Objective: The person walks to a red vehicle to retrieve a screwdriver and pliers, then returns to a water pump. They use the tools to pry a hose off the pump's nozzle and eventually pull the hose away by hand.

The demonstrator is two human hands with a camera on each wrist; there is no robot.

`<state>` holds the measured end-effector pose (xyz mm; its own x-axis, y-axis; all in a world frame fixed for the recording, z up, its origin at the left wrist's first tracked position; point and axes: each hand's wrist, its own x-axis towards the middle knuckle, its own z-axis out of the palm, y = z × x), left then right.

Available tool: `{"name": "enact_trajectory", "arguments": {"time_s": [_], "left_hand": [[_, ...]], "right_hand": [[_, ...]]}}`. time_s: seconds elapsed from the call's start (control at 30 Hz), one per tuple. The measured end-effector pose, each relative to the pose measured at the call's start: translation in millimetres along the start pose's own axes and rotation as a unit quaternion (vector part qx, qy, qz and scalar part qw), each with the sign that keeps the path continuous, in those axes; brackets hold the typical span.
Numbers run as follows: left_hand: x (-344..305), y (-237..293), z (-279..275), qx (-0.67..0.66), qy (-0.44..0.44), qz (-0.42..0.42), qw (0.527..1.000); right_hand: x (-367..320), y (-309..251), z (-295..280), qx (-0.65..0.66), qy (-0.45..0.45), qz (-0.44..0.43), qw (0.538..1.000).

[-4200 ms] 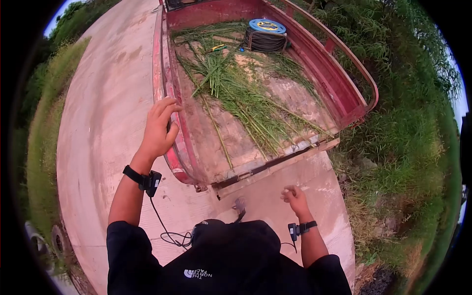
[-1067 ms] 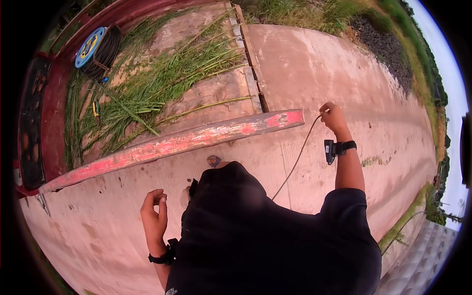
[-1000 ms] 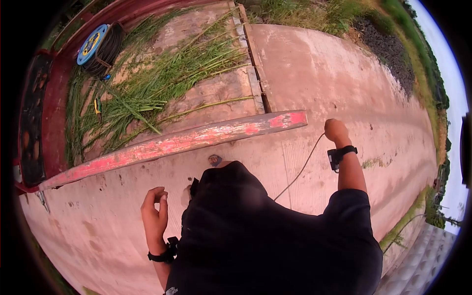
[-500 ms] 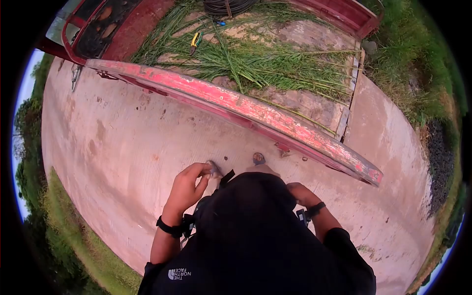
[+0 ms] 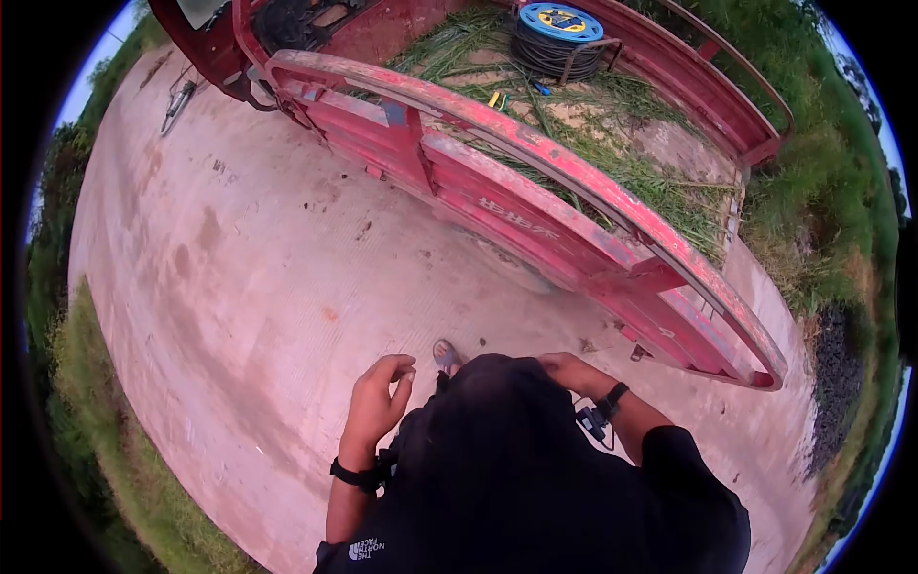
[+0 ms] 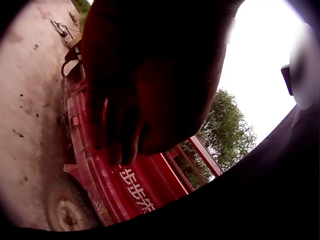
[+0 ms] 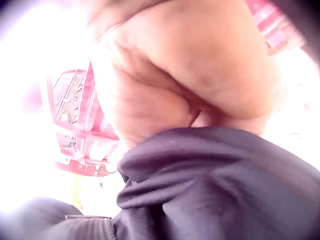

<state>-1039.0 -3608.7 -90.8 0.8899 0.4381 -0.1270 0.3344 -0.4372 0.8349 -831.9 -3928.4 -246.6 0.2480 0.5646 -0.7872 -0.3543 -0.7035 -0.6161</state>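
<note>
My left hand [image 5: 378, 407] hangs over the concrete beside the vehicle, its fingers loosely curled with nothing between them. In the left wrist view that hand [image 6: 155, 85] is dark and overlaps the red side panel [image 6: 135, 187]. Close to the front of my black shirt [image 5: 516, 459], my right hand [image 5: 574, 373] is partly covered by the cloth. The right wrist view shows this hand [image 7: 185, 70] bent, right at a fold of dark fabric [image 7: 215, 175]; its fingertips are hidden, and I cannot tell whether it grips the cloth or anything else.
Ahead stands a red cargo vehicle with a worn side rail [image 5: 574, 167]. Its bed carries cut green stalks [image 5: 650, 182], a blue cable reel [image 5: 559, 24] and a yellow-handled tool [image 5: 495, 99]. A wheel [image 6: 67, 215] sits below the panel. Dark rubble [image 5: 841, 383] lies by the right verge.
The view has swung toward the vehicle's side. My right hand, earlier out by the tail with a thin cable running to it, has come in to my shirt. My left hand stays loosely curled.
</note>
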Motion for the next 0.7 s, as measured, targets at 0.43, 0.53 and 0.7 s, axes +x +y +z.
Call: {"name": "enact_trajectory", "arguments": {"time_s": [0.43,0.53,0.7], "left_hand": [[74,-56,-91,0.013,0.042,-0.055,0.998],[94,-57,-115,0.019,0.047,-0.099,0.994],[137,-65,-144,0.019,0.05,-0.129,0.99]], "right_hand": [[141,-155,65,0.044,-0.143,-0.07,0.986],[167,-195,75,0.205,-0.267,0.002,0.942],[206,-240,88,0.228,-0.308,0.094,0.919]]}}
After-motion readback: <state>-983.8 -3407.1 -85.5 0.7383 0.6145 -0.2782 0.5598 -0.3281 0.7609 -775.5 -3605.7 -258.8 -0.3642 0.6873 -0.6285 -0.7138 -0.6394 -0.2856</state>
